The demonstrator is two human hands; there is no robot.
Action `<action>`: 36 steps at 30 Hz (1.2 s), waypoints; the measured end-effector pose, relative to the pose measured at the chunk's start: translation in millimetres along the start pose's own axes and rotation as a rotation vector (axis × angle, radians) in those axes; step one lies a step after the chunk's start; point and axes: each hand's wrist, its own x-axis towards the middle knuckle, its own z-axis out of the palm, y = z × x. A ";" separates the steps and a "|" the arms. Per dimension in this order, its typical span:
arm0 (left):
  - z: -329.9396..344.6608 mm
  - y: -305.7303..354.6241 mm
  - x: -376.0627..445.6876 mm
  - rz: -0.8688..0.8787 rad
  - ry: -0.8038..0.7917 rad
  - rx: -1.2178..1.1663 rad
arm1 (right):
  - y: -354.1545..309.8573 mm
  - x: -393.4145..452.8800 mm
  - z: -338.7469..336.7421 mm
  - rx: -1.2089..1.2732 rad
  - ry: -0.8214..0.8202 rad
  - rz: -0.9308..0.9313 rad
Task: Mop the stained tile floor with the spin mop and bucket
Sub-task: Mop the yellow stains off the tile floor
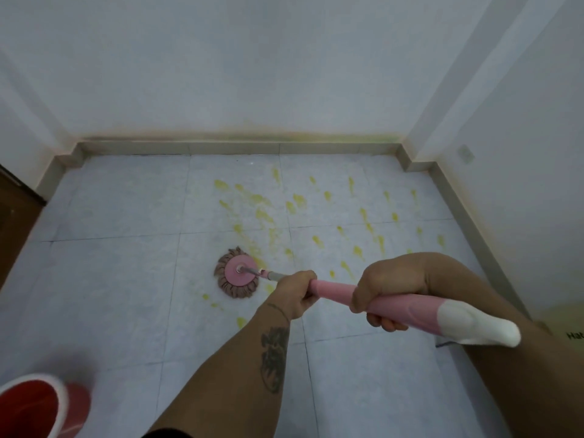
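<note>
Red bucket point(41, 406) at lower left, inside not discernible.

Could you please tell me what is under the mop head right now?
The mop head sits flat on the tile floor, at the near-left edge of the yellow stains. Whether stain lies beneath it cannot be seen; the head covers that spot.

You face a corner of plain white walls point(284, 64) edged with a grey tile skirting point(234, 148), which carries a yellowish tinge along its top. Pale marbled floor tiles point(120, 197) spread below you, and a dark wooden door point(15, 207) shows at your left.
</note>
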 end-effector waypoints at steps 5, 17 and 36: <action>-4.8 25.7 24.1 0.017 0.044 0.030 | -20.3 21.3 -14.9 -0.001 0.013 -0.019; -57.5 183.2 119.2 0.126 0.161 0.082 | -155.7 120.1 -80.0 0.139 -0.032 -0.071; 92.6 0.0 26.6 0.030 0.059 0.064 | 63.5 5.7 -90.7 -0.210 0.004 -0.043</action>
